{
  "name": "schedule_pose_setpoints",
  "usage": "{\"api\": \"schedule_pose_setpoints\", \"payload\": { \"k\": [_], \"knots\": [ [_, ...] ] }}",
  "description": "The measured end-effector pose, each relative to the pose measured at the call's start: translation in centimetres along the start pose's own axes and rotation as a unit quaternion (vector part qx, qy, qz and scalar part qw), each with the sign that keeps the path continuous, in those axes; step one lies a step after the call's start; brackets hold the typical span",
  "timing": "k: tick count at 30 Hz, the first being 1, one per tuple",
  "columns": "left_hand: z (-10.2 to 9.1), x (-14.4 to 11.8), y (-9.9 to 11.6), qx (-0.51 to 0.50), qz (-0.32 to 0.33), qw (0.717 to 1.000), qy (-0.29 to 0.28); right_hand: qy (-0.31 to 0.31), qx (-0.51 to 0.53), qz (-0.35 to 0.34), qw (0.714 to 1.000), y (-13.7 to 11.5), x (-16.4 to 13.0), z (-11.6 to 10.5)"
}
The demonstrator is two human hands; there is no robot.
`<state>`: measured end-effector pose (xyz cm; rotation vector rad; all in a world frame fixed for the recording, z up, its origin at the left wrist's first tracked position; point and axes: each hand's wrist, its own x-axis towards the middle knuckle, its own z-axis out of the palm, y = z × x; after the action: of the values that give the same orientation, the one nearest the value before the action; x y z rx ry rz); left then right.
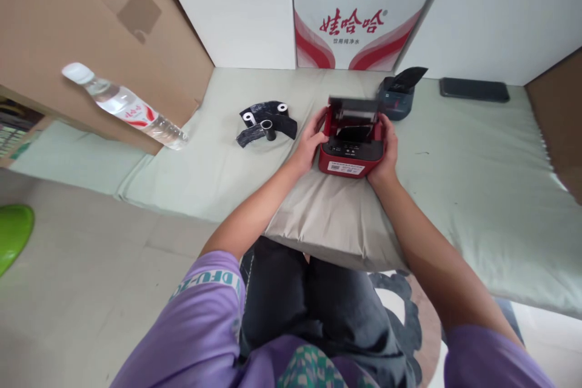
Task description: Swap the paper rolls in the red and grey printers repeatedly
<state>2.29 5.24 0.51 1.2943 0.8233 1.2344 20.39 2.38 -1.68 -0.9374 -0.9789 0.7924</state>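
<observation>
A red and black label printer (353,150) stands on the pale green cloth with its black lid raised. Inside its open bay some dark material shows, but I cannot make out exactly what it is. My left hand (311,140) is closed against the printer's left side. On the opposite side, my right hand (386,150) grips the red casing, its fingertips partly hidden. Just behind and right of it is a smaller dark blue printer (397,99) with a black strip (409,78) sticking up. Left of my left hand lie several small rolls with black strips (268,121).
A clear water bottle (131,110) is at the left, before a large brown carton (91,30). White boxes (236,24) line the back. A black phone (474,90) lies at the back right. The cloth-covered surface (482,212) ends at a soft front edge above my lap.
</observation>
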Motion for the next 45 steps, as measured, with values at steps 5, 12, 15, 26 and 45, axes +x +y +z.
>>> {"api": "schedule_pose_setpoints", "payload": {
  "k": [5, 12, 15, 26, 45],
  "knots": [
    [-0.4, 0.0, -0.6, -0.009, 0.033, 0.999, -0.016, 0.011, 0.031, 0.021, 0.999, -0.2, 0.1, 0.1],
    [-0.9, -0.3, -0.5, 0.042, 0.047, 0.998, -0.021, 0.021, 0.068, 0.037, 0.997, -0.3, 0.2, -0.1],
    [-1.4, -0.6, 0.2, 0.120, 0.071, 0.990, -0.010, 0.018, 0.059, 0.044, 0.997, -0.1, 0.3, -0.1],
    [-1.1, 3.4, 8.1, 0.376, 0.074, 0.910, -0.158, 0.016, 0.050, 0.019, 0.998, 0.8, 0.9, -0.4],
    [-1.6, 3.7, 13.9, 0.442, 0.107, 0.882, -0.122, 0.051, 0.079, 0.022, 0.995, 0.5, 0.9, -0.2]
  ]
}}
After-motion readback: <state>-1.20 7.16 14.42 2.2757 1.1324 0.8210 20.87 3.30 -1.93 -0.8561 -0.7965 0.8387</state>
